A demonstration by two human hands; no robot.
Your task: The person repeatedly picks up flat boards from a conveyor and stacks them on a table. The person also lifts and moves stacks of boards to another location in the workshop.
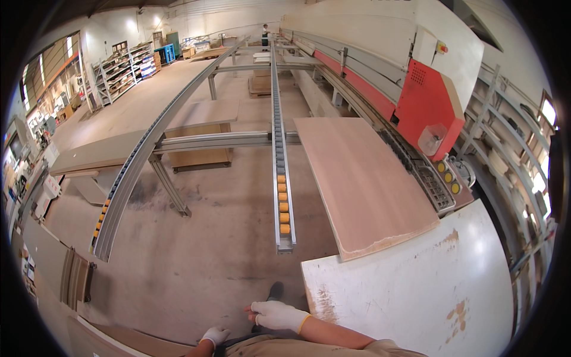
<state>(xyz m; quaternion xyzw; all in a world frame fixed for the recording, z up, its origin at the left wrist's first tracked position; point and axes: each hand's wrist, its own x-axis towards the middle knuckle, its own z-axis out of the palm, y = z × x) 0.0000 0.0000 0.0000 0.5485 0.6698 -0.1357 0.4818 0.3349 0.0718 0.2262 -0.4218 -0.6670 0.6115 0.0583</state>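
Observation:
My right hand (278, 315), in a white glove with a yellow cuff edge and bare fingertips, is held in front of my waist. Its fingers are loosely stretched out and nothing shows in them. Down by my left hip, my left hand (216, 335) wears a similar white glove. Its fingers hang loosely with no object visible. Ahead to the right lies a large reddish-brown wood panel (369, 184), partly over a worn white tabletop (410, 291), the surface nearest my right hand. Neither hand touches the panel.
Roller rails, one in the middle (278, 149) and one at left (172, 119), run away from me on metal legs. A red and white machine (431, 107) lines the right side. Board stacks (202, 143) stand beyond the rails; a distant person (265, 35) is at the back.

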